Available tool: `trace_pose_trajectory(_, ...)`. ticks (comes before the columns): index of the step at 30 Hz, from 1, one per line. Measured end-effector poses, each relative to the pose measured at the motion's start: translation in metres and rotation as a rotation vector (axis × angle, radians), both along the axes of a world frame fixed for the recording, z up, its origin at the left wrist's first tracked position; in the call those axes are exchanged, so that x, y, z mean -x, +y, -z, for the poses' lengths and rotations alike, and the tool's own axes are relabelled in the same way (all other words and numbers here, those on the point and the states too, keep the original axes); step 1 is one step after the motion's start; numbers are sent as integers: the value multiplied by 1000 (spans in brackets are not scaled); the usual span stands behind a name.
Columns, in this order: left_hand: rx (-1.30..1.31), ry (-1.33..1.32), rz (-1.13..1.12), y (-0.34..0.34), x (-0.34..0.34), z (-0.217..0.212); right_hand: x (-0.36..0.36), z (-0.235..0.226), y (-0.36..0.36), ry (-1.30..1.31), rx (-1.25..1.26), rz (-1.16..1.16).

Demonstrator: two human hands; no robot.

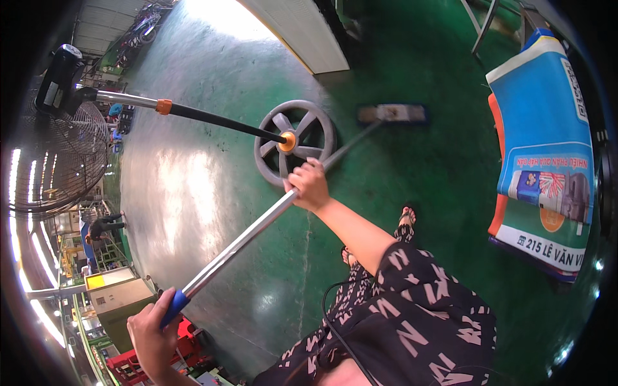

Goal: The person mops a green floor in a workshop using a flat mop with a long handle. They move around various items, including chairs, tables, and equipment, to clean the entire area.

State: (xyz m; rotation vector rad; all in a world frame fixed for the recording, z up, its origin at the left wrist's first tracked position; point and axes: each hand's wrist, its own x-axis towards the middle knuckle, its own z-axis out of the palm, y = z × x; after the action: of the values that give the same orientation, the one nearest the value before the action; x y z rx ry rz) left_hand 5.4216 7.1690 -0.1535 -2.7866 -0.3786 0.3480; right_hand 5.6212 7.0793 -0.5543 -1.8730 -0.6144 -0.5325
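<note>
Both hands gripping mop pole (244, 239): left hand (153, 334) lower left, right hand (310, 186) centre; keeping mop head (394, 114) flat on green floor (418, 174) working best.

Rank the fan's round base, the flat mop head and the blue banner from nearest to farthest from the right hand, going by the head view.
Measured from the right hand gripping the mop pole:
1. Fan's round base, just above the hand on the green floor.
2. Flat mop head, farther up and to the right, at the pole's end.
3. Blue banner, far off at the right edge.
</note>
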Motion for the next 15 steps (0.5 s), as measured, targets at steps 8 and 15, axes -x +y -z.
trace_pose_trajectory(8, 175, 94, -90, 2, -21, 113, -69, 66, 46, 490, 439, -189)
trace_pose_trajectory(15, 210, 267, -128, -9, 3, -19, 1, -12, 10, 82, 235, -217)
